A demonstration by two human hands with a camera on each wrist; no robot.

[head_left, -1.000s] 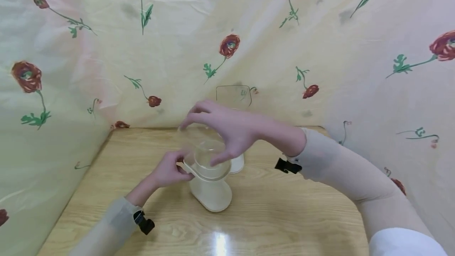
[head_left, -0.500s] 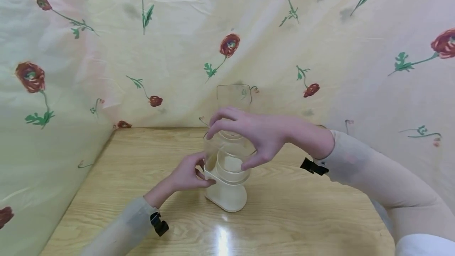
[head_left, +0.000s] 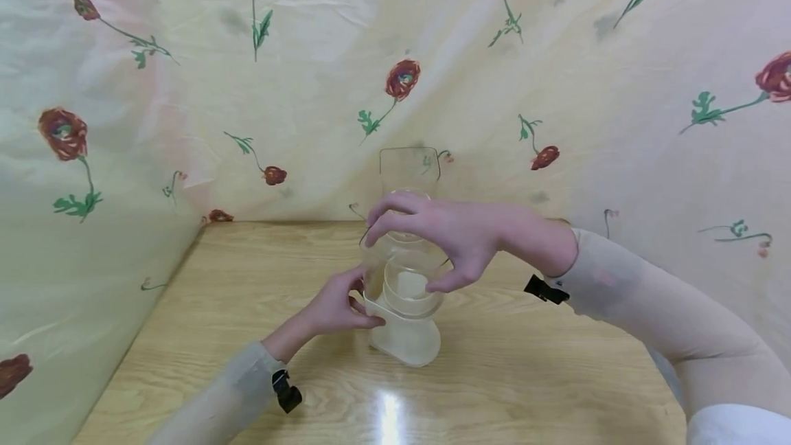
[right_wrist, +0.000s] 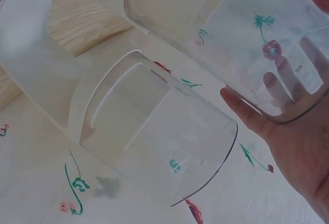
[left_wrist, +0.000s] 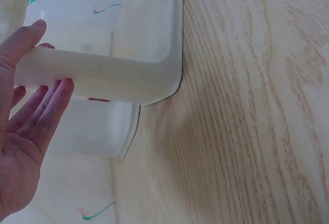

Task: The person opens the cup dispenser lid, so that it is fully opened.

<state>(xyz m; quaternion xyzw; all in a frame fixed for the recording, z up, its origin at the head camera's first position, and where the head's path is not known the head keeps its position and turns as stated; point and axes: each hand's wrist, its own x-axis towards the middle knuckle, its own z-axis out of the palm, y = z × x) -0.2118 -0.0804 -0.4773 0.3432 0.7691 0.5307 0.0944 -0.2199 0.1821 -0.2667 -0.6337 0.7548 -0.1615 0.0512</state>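
Observation:
A white stand (head_left: pixel 404 342) with a flat foot stands on the table, carrying a clear container (head_left: pixel 373 270). My left hand (head_left: pixel 336 304) grips the stand's upright just below the container; the left wrist view shows thumb and fingers round this white upright (left_wrist: pixel 97 75). Round the upper part of the clear container curls my right hand (head_left: pixel 454 235), thumb on the near right side. In the right wrist view its fingers show through the clear wall (right_wrist: pixel 205 44). Directly behind is a second clear container (head_left: pixel 408 163) on a similar white stand (right_wrist: pixel 41 75), partly hidden by my right hand.
The wood-grain table (head_left: pixel 525 362) ends at a floral cloth (head_left: pixel 296 88) hung behind and at both sides. Black buckles (head_left: pixel 546 289) sit on my sleeve cuffs.
Both hands and the front container with its stand have moved right, so they now line up in front of the second one. Over the last half second there is only a slight shift.

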